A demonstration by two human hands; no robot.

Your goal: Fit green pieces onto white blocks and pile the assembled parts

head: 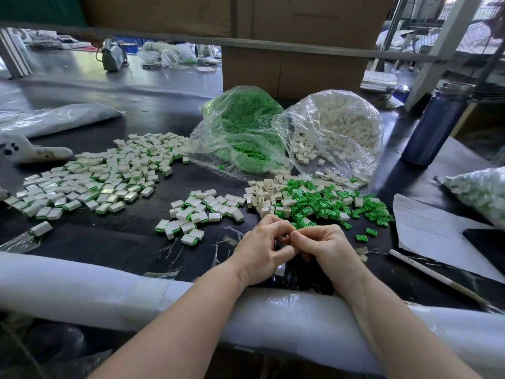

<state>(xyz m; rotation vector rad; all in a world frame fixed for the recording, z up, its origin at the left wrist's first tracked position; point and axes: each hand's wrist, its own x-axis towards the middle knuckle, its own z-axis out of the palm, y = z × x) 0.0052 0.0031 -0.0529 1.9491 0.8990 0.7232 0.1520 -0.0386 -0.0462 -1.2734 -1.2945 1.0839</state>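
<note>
Head cam view: my left hand and right hand are knuckle to knuckle at the near edge of the dark tabletop, fingers on both curled tight and fingertips meeting. They're pinching something small between them, but it's hidden, so I can't tell which part it is.

Just past my hands, around 12 to 1 o'clock, sits the mixed heap: loose white blocks touching the loose green pieces. A small pile of assembled parts lies at about 11 o'clock, and the big spread of assembled parts stretches out at 10 o'clock.

Farther back at 12 o'clock is the clear bag of green pieces, and right beside it at 1 o'clock the clear bag of white blocks, both open toward me.

At 2 o'clock stands a dark blue bottle, upright. At 3 o'clock there's a sheet of white paper.
</note>
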